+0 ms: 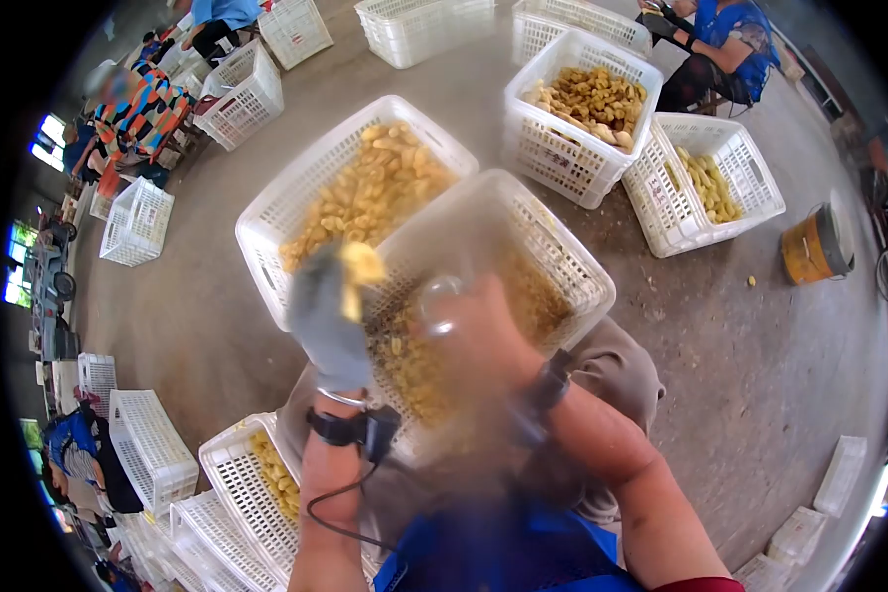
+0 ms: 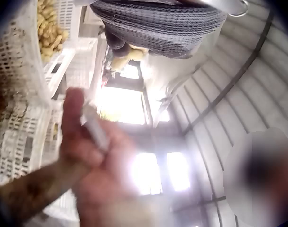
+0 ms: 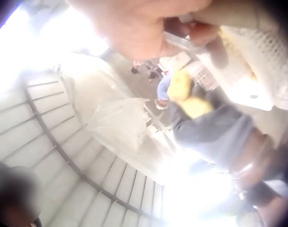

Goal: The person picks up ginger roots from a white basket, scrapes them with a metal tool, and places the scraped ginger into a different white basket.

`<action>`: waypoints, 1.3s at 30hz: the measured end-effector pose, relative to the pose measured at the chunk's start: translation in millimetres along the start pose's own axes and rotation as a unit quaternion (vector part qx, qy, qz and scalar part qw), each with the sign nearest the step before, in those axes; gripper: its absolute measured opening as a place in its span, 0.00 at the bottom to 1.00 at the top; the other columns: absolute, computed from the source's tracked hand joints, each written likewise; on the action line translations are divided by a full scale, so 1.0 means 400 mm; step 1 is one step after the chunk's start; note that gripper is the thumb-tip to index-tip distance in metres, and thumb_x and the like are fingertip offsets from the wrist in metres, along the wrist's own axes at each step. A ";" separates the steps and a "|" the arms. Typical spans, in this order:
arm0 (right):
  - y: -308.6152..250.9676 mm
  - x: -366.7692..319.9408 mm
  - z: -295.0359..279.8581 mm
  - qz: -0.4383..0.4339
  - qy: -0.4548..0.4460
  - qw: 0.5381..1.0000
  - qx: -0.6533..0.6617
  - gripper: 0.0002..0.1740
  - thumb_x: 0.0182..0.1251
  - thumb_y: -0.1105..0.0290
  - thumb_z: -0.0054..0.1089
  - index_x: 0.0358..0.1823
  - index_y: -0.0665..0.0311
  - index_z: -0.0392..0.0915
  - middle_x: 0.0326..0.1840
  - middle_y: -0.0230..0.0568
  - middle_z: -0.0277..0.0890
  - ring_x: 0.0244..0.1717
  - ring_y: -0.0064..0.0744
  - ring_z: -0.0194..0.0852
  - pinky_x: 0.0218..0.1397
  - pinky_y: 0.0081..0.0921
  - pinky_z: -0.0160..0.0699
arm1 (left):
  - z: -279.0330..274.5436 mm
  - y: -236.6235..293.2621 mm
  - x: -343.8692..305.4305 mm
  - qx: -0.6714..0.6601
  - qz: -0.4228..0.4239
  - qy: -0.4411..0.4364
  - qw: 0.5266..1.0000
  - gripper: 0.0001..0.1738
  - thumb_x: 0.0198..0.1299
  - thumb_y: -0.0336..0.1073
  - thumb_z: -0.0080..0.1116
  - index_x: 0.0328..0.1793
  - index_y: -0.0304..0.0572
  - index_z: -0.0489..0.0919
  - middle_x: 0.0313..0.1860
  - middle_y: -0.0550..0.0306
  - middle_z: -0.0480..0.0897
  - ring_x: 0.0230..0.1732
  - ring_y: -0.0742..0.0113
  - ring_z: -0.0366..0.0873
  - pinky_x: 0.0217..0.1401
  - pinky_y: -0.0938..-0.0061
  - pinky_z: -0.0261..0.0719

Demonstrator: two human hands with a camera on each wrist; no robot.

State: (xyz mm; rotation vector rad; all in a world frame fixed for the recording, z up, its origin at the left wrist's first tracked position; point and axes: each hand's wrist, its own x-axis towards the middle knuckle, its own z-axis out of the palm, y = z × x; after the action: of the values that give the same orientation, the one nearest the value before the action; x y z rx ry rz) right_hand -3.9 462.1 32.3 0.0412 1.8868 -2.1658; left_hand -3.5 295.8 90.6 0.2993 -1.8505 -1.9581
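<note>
My left hand (image 1: 331,316), in a grey knit glove, holds a knobbly piece of yellow ginger (image 1: 363,264) over the near edges of two white crates. In the right wrist view the ginger (image 3: 180,86) sticks out past the gloved fingers. My bare right hand (image 1: 488,331), blurred, is above the nearer crate (image 1: 584,259), which has small brownish-yellow bits inside. Its fingers grip a small, pale, flat tool (image 2: 95,130), seen in the left wrist view; its exact kind is blurred. A gap separates the two hands.
Ginger pieces (image 1: 365,187) fill the adjoining crate (image 1: 259,219). Beyond stand crates of ginger (image 1: 592,104) and paler roots (image 1: 708,187). A yellow bucket (image 1: 814,247) is at right. Another ginger crate (image 1: 229,456) stands by my left arm. Other people sit among crates at the back.
</note>
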 end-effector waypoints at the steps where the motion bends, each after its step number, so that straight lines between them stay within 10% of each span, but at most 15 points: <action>1: 0.024 -0.005 -0.009 -0.044 -0.013 0.998 -0.030 0.10 0.66 0.71 0.61 0.40 0.73 0.83 0.29 0.48 0.86 0.18 0.25 0.74 0.17 0.27 0.66 | -0.014 0.018 0.021 -0.056 -0.022 0.028 0.998 0.14 0.74 0.34 0.59 0.60 0.36 0.84 0.42 0.60 0.86 0.32 0.79 0.80 0.34 0.85 0.77; 4: -0.011 -0.007 -0.007 -0.141 -0.021 0.985 -0.094 0.12 0.66 0.70 0.61 0.43 0.74 0.83 0.30 0.49 0.87 0.18 0.26 0.73 0.16 0.27 0.66 | -0.046 -0.018 0.037 -0.021 0.004 -0.042 0.999 0.15 0.76 0.39 0.59 0.60 0.38 0.84 0.38 0.62 0.85 0.24 0.80 0.77 0.25 0.87 0.72; 12: -0.041 0.024 -0.017 -0.070 0.009 0.997 0.017 0.14 0.67 0.65 0.63 0.40 0.70 0.86 0.25 0.40 0.83 0.17 0.23 0.70 0.17 0.27 0.63 | -0.027 -0.039 0.005 0.011 -0.025 -0.097 0.995 0.14 0.74 0.38 0.59 0.58 0.38 0.85 0.37 0.62 0.84 0.23 0.79 0.74 0.22 0.86 0.70; 20: 0.003 0.038 -0.001 -0.222 0.003 0.974 -0.041 0.13 0.65 0.65 0.65 0.36 0.70 0.87 0.21 0.34 0.80 0.16 0.20 0.67 0.18 0.26 0.59 | -0.007 -0.018 -0.020 0.013 -0.058 -0.138 0.989 0.16 0.72 0.32 0.59 0.60 0.30 0.84 0.54 0.56 0.87 0.56 0.70 0.81 0.64 0.75 0.76; 26: 0.011 0.024 -0.010 -0.242 -0.024 0.966 -0.089 0.12 0.65 0.69 0.63 0.34 0.73 0.85 0.22 0.41 0.82 0.14 0.23 0.66 0.15 0.27 0.57 | -0.010 -0.028 -0.034 0.043 0.000 -0.122 0.992 0.15 0.71 0.29 0.59 0.61 0.30 0.84 0.55 0.53 0.87 0.56 0.69 0.82 0.63 0.75 0.77; 32: 0.022 -0.001 0.023 -0.003 -0.022 1.000 0.007 0.11 0.65 0.70 0.59 0.34 0.74 0.81 0.27 0.55 0.86 0.13 0.25 0.65 0.14 0.28 0.58 | -0.003 -0.013 0.027 -0.021 0.015 0.035 0.999 0.13 0.74 0.35 0.60 0.59 0.38 0.85 0.43 0.57 0.87 0.25 0.79 0.77 0.24 0.85 0.70; 39: -0.015 0.009 -0.010 -0.079 -0.046 0.983 -0.158 0.16 0.61 0.64 0.73 0.46 0.64 0.86 0.36 0.44 0.84 0.31 0.42 0.82 0.39 0.36 0.75 | -0.062 -0.041 0.029 -0.188 -0.150 -0.091 0.966 0.18 0.74 0.36 0.60 0.66 0.38 0.81 0.52 0.54 0.86 0.41 0.73 0.83 0.39 0.83 0.81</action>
State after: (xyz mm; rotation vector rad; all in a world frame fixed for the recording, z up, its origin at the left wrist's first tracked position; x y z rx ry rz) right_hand -9.3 466.1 36.7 -0.2745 2.2184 -1.8960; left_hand -5.6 268.6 73.6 0.3023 -1.5578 -2.5705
